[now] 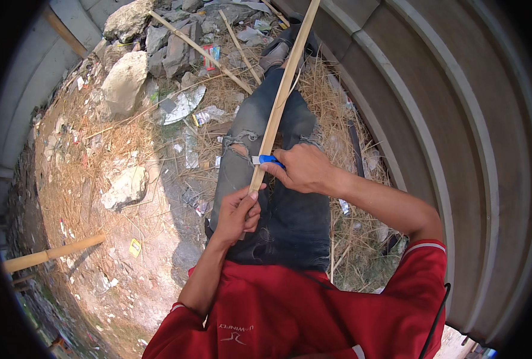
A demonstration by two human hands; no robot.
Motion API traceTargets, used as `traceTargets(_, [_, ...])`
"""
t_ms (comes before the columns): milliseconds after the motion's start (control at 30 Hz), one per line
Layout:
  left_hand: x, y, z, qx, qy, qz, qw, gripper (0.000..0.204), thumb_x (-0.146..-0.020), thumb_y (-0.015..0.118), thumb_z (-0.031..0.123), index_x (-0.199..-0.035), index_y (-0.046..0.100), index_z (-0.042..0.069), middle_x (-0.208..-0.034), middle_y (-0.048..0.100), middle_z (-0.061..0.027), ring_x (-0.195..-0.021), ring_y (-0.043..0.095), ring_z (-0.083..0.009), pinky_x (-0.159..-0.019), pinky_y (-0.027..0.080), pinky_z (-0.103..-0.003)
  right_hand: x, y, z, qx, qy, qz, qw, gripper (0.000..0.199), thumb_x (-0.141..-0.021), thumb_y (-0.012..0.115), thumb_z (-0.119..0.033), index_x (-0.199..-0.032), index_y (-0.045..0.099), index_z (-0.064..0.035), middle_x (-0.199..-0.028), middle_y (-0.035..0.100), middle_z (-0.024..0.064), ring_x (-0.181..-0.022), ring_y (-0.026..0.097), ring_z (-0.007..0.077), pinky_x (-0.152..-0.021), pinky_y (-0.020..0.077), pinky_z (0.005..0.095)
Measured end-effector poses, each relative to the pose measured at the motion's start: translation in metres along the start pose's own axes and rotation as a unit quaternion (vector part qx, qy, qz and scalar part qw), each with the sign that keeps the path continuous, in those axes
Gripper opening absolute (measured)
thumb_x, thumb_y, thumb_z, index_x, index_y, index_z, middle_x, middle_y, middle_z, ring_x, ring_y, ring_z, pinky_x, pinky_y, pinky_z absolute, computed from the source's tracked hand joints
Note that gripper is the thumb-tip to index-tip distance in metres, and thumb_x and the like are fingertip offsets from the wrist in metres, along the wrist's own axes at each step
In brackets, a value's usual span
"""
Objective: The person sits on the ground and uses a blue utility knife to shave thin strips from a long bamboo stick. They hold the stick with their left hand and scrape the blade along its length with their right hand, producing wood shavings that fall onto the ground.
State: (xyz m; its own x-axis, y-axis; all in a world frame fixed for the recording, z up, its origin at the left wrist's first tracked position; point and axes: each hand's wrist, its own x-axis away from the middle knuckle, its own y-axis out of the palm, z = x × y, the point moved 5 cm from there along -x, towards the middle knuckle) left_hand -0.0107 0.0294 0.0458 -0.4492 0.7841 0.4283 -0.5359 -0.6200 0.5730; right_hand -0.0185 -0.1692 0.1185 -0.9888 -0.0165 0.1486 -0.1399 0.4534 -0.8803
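Two hands are working one long bamboo strip (281, 96). The left hand (239, 212) is gripping its near end, fingers wrapped tight around the flat slat just above the lap. The right hand (302, 169) is closing around a small blue-handled knife (268, 160), pressing its pale blade against the strip's edge a little beyond the left hand.

The strip is lying along the person's outstretched leg, running away from both hands toward the foot and out past the upper rim. It is looking light, thin and springy, likely flexing if held only at one end, so the firm grip close to the blade seems the sound place to take it; its split edges may be splintery, and the smooth skin side could be slipping under the fingers.

Beneath the hands, torn dark jeans (278, 203) are showing frayed holes at the knee. Nearer the body, a red shirt (302, 311) is filling the lower frame.

Left of the hands, dry straw, litter and pale rough stones (124, 82) are covering dusty ground, with more thin bamboo sticks (200, 51) lying crossed beyond them. A thicker round bamboo pole (50, 254) is lying far to the left. Right of the hands, a curved ribbed concrete wall (457, 149) is rising.
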Motion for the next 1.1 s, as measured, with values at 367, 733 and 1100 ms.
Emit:
traceTargets(367, [0.025,-0.007,-0.008,-0.057,-0.014,-0.036,0.998,0.037,-0.11,0.051,0.017,-0.142,0.055,-0.001,-0.069,0.043,0.0005,-0.047,0.035,-0.0052,-0.043,0.031,-0.023,-0.066,-0.116,0.15,0.014,0.183,0.213,0.96,0.073,-0.102,0.045,-0.063,-0.091,0.074,0.003,-0.077,0.067,0.0269,-0.082,0.066,0.0472,-0.077,0.0504,0.0543])
traceTargets(733, [0.079,-0.068,-0.011,-0.12,-0.096,-0.038,0.987,0.037,-0.105,0.057,0.009,-0.14,0.06,-0.001,-0.068,0.043,0.0029,-0.053,0.034,-0.0049,-0.047,0.027,-0.023,-0.014,-0.225,0.292,0.044,0.371,0.302,0.877,0.075,-0.1,0.042,-0.067,-0.11,0.076,-0.0005,-0.109,0.072,0.0276,-0.11,0.066,0.0464,-0.097,0.05,0.0527])
traceTargets(1100, [0.1,-0.093,-0.008,-0.117,-0.12,-0.04,0.985,0.036,-0.1,0.062,0.005,-0.134,0.064,-0.005,-0.063,0.045,0.0028,-0.051,0.036,-0.0057,-0.047,0.027,-0.025,0.018,-0.239,0.306,0.107,0.433,0.348,0.824,0.067,-0.1,0.043,-0.064,-0.119,0.075,-0.0091,-0.118,0.07,0.0276,-0.115,0.064,0.0466,-0.1,0.0491,0.0519])
